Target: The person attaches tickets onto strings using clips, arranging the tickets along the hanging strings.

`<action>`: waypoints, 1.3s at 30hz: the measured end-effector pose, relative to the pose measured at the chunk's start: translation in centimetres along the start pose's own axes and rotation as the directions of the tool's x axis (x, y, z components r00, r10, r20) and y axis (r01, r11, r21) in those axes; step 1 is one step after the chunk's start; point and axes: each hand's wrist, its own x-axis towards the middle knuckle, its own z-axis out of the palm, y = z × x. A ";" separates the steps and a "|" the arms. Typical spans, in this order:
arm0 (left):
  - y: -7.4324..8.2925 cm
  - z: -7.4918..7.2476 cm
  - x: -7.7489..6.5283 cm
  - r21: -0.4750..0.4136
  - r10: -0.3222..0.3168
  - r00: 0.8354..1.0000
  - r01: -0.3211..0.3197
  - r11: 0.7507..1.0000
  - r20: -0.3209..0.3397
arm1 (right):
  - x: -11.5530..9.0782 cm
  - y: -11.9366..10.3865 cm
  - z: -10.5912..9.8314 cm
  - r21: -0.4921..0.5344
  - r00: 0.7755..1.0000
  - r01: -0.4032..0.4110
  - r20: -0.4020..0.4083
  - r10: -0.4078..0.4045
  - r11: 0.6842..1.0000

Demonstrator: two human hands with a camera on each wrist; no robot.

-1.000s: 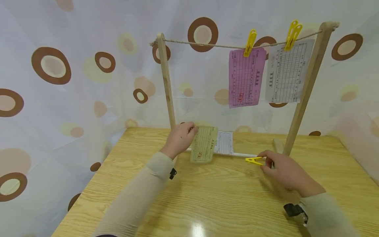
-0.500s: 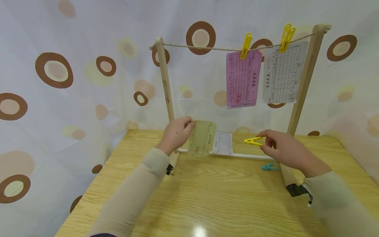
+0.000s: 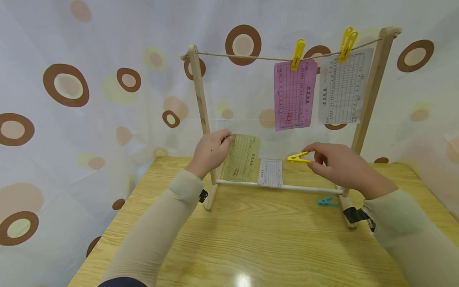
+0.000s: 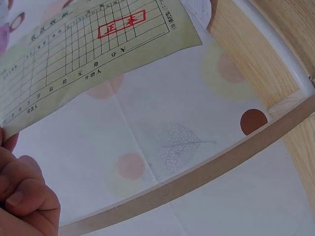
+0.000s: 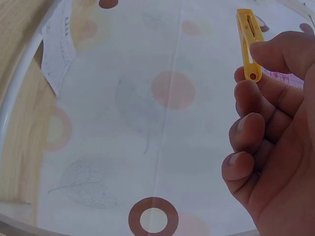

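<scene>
1. Paper, pale green (image 3: pixel 244 157) and printed with a ruled form, hangs in the air below the string and inside the left post; a red stamped box shows near its bottom edge.
2. Left hand (image 3: pixel 210 151) pinches this sheet at its upper left corner between thumb and fingers, the other fingers curled in.
3. Right hand (image 3: pixel 338 165) pinches a yellow clothespin (image 3: pixel 294 158) by its handle end, thumb against index finger. The pin's narrow end points toward the green sheet – the two are apart – and the remaining fingers are bent in toward the palm.
4. Between the hands and lower down, a small white sheet (image 3: pixel 270 173) stands at the white rod (image 3: pixel 310 188); I cannot tell what holds it there.
5. Above, a string (image 3: pixel 247 57) runs from the left post (image 3: pixel 201 95) to the right post (image 3: pixel 373 87). One yellow clip (image 3: pixel 297 55) holds a pink sheet (image 3: pixel 295 95) on it, and a pair of yellow clips (image 3: pixel 347 46) holds a large white sheet (image 3: pixel 342 89) beside the right post.
6. On the wooden table (image 3: pixel 279 243) lies a blue-green clip (image 3: pixel 327 201), just left of the right post's foot.
7. Behind everything – a pale cloth (image 3: pixel 118 32) patterned with brown rings.
</scene>
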 end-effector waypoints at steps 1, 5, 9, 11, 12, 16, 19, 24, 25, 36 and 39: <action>0.0 0.0 0.1 0.001 0.001 1.000 -0.001 1.000 -0.001 | 0.1 0.0 0.1 0.001 1.000 -0.005 0.003 0.005 1.000; 0.1 0.1 0.4 0.004 0.009 1.000 -0.009 1.000 0.018 | 0.1 0.0 0.7 0.024 0.999 -0.027 0.034 0.026 0.999; 0.0 0.3 0.7 0.007 0.011 0.999 -0.011 1.000 0.031 | -0.1 0.4 1.5 0.027 0.997 -0.040 0.067 0.038 0.999; -0.1 0.2 0.9 0.009 0.011 1.000 -0.011 1.000 0.021 | 0.0 0.8 1.6 0.018 0.997 -0.039 0.066 0.037 0.999; -0.1 0.1 1.0 0.010 0.010 1.000 -0.010 1.000 0.015 | 0.1 0.9 1.6 0.014 0.997 -0.039 0.062 0.038 0.999; -0.1 -0.4 1.5 0.011 0.017 1.000 -0.017 1.000 -0.008 | 0.7 1.3 1.1 -0.004 0.999 -0.027 0.030 0.027 1.000; 0.0 -0.6 1.8 0.010 0.022 1.000 -0.022 1.000 -0.012 | 1.2 1.3 0.7 -0.018 1.000 -0.014 0.021 0.014 1.000; 0.4 -0.8 2.1 0.019 0.022 1.000 -0.022 1.000 -0.015 | 1.7 1.3 0.3 -0.033 1.000 -0.019 0.013 0.019 0.999; 0.4 -0.8 2.2 0.019 0.023 1.000 -0.022 1.000 -0.018 | 1.8 1.3 0.2 -0.038 1.000 -0.020 0.008 0.021 0.999; 1.2 -2.3 3.7 -0.159 0.004 0.994 -0.021 0.987 -0.107 | 5.1 -2.4 -5.0 -0.140 0.993 0.015 -0.113 -0.031 0.990; 2.3 -3.2 4.9 -0.154 0.031 0.989 -0.053 0.987 -0.141 | 6.2 -4.1 -7.3 -0.194 0.980 0.075 -0.169 -0.109 0.978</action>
